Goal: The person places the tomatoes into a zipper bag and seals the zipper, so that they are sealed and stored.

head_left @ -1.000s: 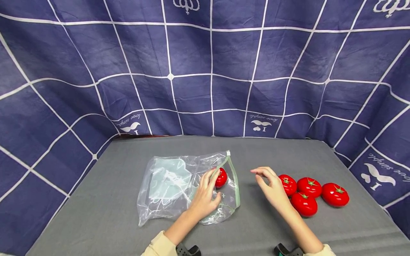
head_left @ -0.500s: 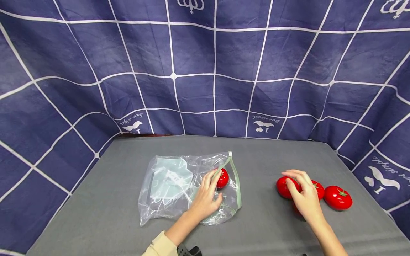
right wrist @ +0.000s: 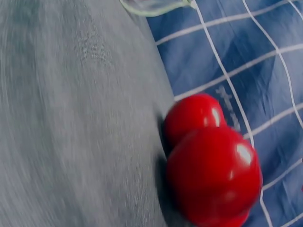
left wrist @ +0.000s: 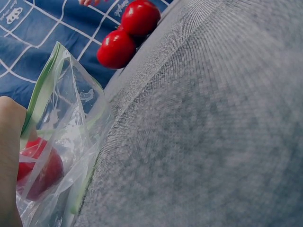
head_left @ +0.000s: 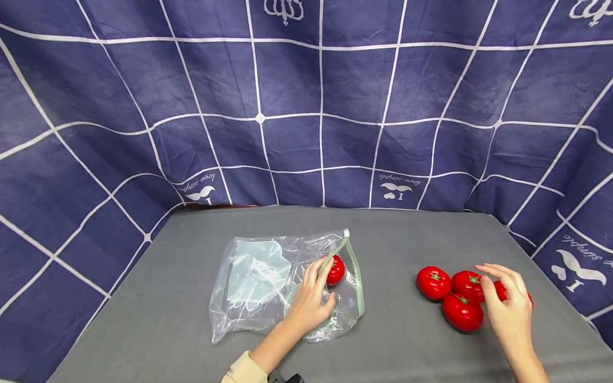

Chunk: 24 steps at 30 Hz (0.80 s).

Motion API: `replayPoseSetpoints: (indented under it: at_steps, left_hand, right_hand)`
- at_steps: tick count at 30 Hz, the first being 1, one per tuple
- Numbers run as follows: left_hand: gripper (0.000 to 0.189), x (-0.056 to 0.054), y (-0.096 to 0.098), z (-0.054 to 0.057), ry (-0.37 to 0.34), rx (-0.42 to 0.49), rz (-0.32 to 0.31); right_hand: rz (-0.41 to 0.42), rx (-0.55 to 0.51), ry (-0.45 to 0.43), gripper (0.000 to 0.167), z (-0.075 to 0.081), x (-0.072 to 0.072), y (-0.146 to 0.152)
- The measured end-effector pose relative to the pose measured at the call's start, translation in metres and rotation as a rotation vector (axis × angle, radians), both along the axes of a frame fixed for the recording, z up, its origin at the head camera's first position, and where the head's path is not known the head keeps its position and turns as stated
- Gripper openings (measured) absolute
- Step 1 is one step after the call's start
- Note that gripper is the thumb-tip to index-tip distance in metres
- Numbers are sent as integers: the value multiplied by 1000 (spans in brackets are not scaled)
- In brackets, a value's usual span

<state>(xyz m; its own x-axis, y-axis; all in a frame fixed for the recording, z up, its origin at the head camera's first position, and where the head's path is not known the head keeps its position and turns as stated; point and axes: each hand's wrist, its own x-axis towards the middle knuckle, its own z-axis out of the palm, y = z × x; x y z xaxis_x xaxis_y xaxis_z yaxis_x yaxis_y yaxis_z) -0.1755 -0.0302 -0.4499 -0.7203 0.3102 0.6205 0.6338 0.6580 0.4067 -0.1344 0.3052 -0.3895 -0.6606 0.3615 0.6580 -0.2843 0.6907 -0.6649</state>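
A clear plastic bag [head_left: 261,266] with a green-edged mouth lies on a grey cloth surface [head_left: 388,340], one glossy red tomato [head_left: 337,270] just inside. The person's left hand [head_left: 311,303] rests at the bag's mouth by that tomato, thumb spread from fingers. Well right of the bag, the right hand [head_left: 510,306], thumb and bent fingers apart, partly hides the farthest of four loose tomatoes [head_left: 433,283]; contact cannot be told.
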Motion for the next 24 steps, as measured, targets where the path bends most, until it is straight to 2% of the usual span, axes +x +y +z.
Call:
replayPoseSetpoints:
  at_steps: [3,7,9,13,16,19,22,24]
  left_hand:
    - [77,3,1,-1,-20,2,-2]
    - [77,4,2,-2,-10,5,-1]
    - [77,3,2,-1,-3,6,-2]
    - [78,2,1,-1,0,10,-4]
    - [78,2,1,-1,-8,15,-12]
    - [77,1,1,-1,-8,16,-13]
    - [77,0,1,-1,-4,11,-10]
    - [77,-1,0,0,0,5,-8]
  right_hand:
    - [-73,-37,1,21,-3,2,11]
    - [-143,-83,-5,23,-8,3,25]
    - [-175,-112,-41,26,-10,3,31]
    - [-226,-202,-171,33,-16,2,41]
    - [-250,-241,-254,37,-23,1,48]
    - [-251,-222,-305,39,-31,-1,55]
    - [-240,-206,-328,41,-39,-2,61]
    - [-241,-232,-337,44,-44,-4,64]
